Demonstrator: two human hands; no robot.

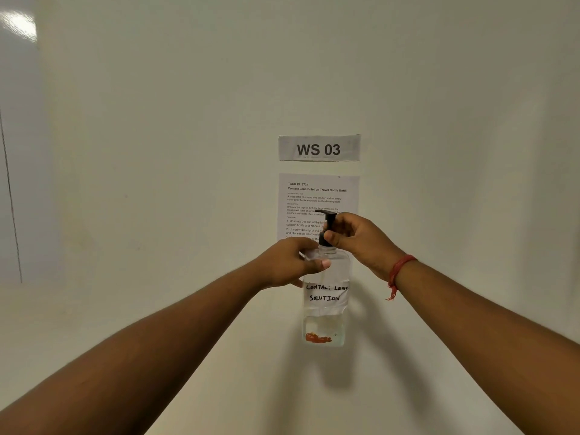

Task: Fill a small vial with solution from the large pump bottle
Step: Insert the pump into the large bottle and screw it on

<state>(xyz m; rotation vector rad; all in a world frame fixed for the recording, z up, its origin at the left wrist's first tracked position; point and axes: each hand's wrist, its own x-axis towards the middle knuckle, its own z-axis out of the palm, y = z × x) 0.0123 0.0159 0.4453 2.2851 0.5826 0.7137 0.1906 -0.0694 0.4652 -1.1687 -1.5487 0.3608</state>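
Standing upright on the white table (pixel 188 356), the clear pump bottle (pixel 325 309) sits between both hands, close to the wall. The left hand (pixel 292 265) has its grip closed around the bottle's shoulder, thumb lying across the front just under the neck and fingers wrapped behind. The right hand (pixel 361 240) comes in from the other side and higher up; its grip is closed on the black pump top (pixel 327 229), thumb pressed to the collar and fingers curled round the stem, with the spout pointing left above them. A red thread band (pixel 400 271) circles the right wrist, a loose end hanging down.

Below the left thumb, a white handwritten label (pixel 326 293) on the bottle reads "CONTACT LENS SOLUTION". Near the bottle's base an orange-red smudge (pixel 317 338) shows through the clear liquid; what it is cannot be told.

On the wall directly behind the bottle hangs a printed task sheet (pixel 318 196), its lower part hidden by the hands and pump top. Above that is a paper strip marked "WS 03" (pixel 319 148). At far left a glossy panel (pixel 15 120) catches a bright reflection.
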